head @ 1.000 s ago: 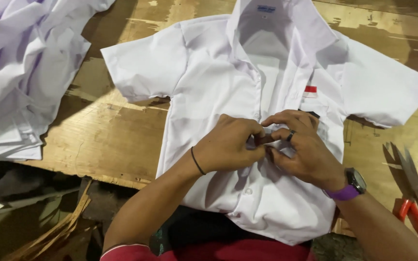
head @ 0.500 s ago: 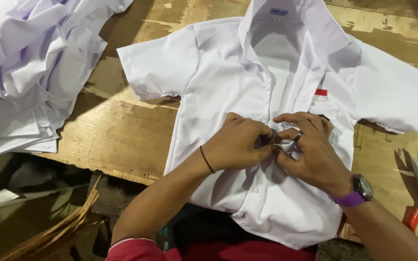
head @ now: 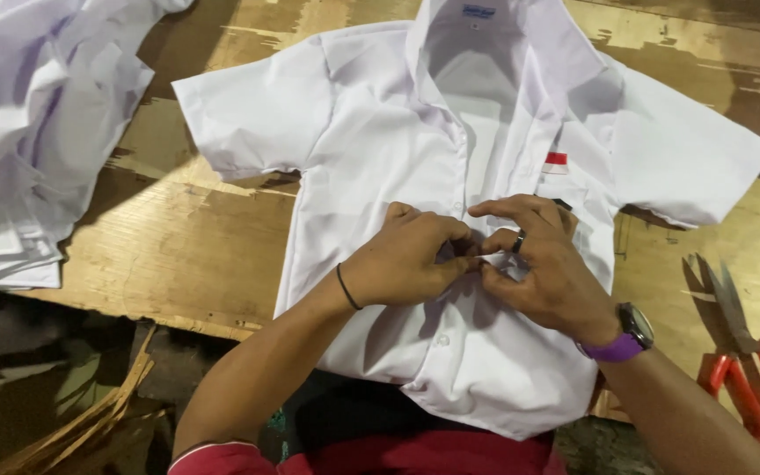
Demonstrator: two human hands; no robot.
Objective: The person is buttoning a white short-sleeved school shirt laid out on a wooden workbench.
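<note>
Both hands, left [head: 411,255] and right [head: 543,264], pinch the white shirt [head: 380,149] front. Scissors [head: 745,352] lie right; more shirts [head: 37,132] pile left.

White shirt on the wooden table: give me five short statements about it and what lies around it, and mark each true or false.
1. Both the left hand and the right hand pinch the front placket of the white short-sleeved shirt. True.
2. The shirt hangs on a hanger. False: it lies flat, front up, on the wooden table.
3. Red-handled scissors lie on the table to the right of the shirt. True.
4. The right wrist is bare. False: it wears a wristwatch with a purple strap.
5. A pile of white garments lies at the left. True.
</note>
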